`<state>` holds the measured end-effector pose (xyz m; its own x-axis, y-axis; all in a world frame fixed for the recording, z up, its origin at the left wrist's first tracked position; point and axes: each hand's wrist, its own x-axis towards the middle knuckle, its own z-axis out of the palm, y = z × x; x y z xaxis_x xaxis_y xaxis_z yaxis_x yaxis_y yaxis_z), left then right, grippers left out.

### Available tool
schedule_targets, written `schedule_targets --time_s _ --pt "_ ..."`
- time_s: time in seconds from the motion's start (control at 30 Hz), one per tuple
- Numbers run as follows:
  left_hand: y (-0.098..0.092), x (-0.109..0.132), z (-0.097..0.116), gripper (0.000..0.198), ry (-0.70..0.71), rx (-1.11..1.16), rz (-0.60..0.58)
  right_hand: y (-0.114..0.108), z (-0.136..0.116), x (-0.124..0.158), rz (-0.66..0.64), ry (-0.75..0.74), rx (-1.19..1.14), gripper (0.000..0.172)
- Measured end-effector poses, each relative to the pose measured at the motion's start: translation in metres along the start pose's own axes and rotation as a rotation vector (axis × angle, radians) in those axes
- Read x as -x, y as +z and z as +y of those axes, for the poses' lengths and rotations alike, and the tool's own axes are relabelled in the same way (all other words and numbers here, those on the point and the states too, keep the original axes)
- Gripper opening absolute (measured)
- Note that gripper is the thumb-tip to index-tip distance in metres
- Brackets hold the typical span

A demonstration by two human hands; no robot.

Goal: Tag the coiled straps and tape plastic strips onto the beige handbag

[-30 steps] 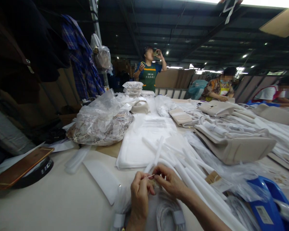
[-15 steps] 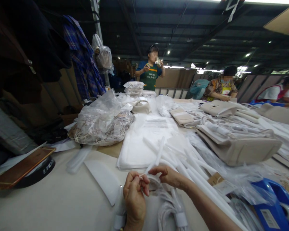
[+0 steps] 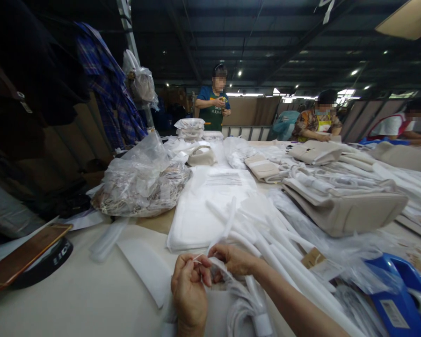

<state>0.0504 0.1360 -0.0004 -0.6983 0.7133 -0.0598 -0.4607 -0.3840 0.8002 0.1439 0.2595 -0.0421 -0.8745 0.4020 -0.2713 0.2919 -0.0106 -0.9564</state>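
Observation:
Close to the table's front edge, my left hand [image 3: 191, 288] pinches a thin white string [image 3: 197, 258] between thumb and fingers. My right hand [image 3: 233, 259] is right beside it, its fingers curled closed on a bag handle [image 3: 220, 270] wrapped in whitish film. Below both hands lies a pale beige bag [image 3: 218, 306], mostly hidden by them. A coiled, wrapped strap [image 3: 239, 311] with a white band rests on its right side. Whether the string runs through to my right fingertips I cannot make out.
A stack of white sheets [image 3: 192, 220] lies ahead, white foam tubes [image 3: 284, 257] to its right. Plastic bags with stringed tags [image 3: 143, 187] sit left. Beige handbags [image 3: 354, 210] and a blue tape dispenser [image 3: 389, 299] are right. A phone [image 3: 24, 257] lies far left. Co-workers are behind the table.
My right hand has come in from open fingers to closed ones at the wrapped handle, nearer my left hand. My left hand keeps its pinch on the string. A co-worker's hands have lowered.

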Motion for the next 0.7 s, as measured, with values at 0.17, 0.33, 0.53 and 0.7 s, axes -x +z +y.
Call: schedule_targets --time_s 0.17,0.33,0.53,0.7 --pt "-0.001 0.001 -0.004 0.02 0.042 -0.09 -0.04 -0.012 0.0 0.01 0.07 -0.005 0.037 0.018" --pt "0.002 0.005 -0.016 0.022 0.057 -0.421 -0.14 -0.043 -0.01 0.04 0.222 0.049 0.075 0.024" --pt "-0.008 0.001 -0.033 0.005 0.254 -0.958 -0.338 -0.062 -0.022 0.076 0.322 0.119 -0.025 0.02" --pt "-0.007 0.0 -0.038 0.018 0.458 -1.269 -0.3 -0.05 -0.036 0.095 0.358 0.147 -0.203 0.026"
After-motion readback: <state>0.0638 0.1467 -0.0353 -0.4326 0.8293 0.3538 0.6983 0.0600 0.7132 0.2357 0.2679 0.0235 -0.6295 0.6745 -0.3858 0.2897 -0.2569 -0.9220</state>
